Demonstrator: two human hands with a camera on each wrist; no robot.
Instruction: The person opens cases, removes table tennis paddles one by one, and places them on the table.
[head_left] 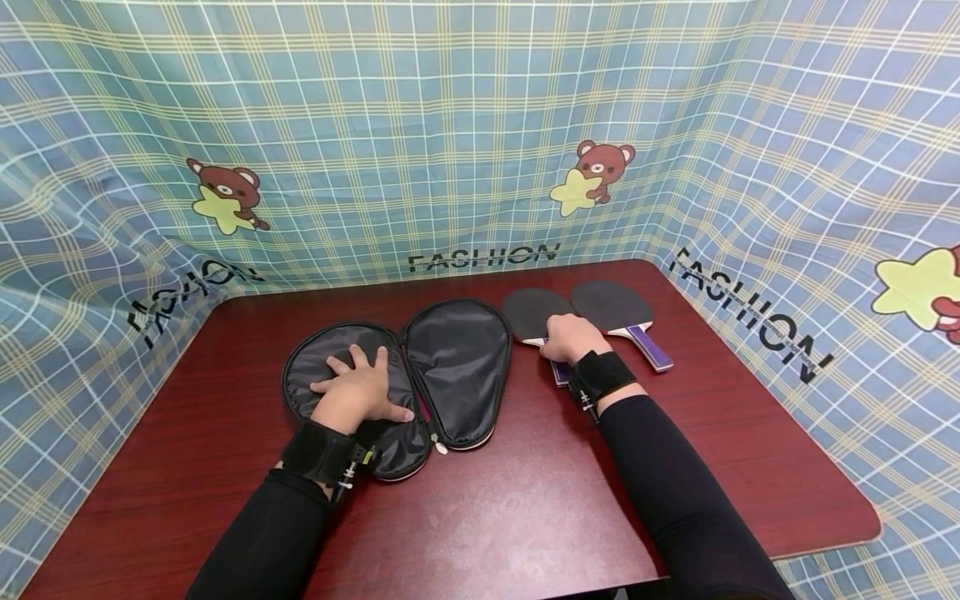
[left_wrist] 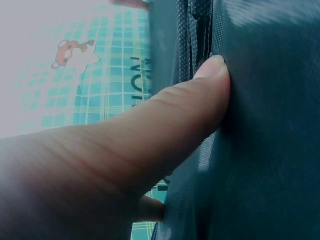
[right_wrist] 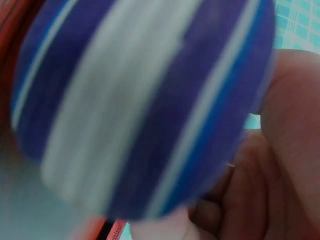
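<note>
A black zippered table tennis paddle case lies spread in two halves on the table. My left hand [head_left: 358, 390] rests with its fingers spread on the left half [head_left: 335, 340]. In the left wrist view the thumb [left_wrist: 170, 115] lies across the zipper edge of the black fabric [left_wrist: 275, 130]. To the right of the right half [head_left: 457, 358], my right hand [head_left: 573, 337] grips a paddle [head_left: 536, 308] by its purple handle. The striped butt of that handle [right_wrist: 135, 110] fills much of the right wrist view, with fingers curled around it.
A second paddle [head_left: 611, 304] lies at the right, black face up, its purple handle [head_left: 651, 348] pointing toward the front right. A zipper pull [head_left: 441, 448] hangs at the case's near end. Patterned cloth [head_left: 480, 150] stands behind and beside the red-brown table [head_left: 480, 525].
</note>
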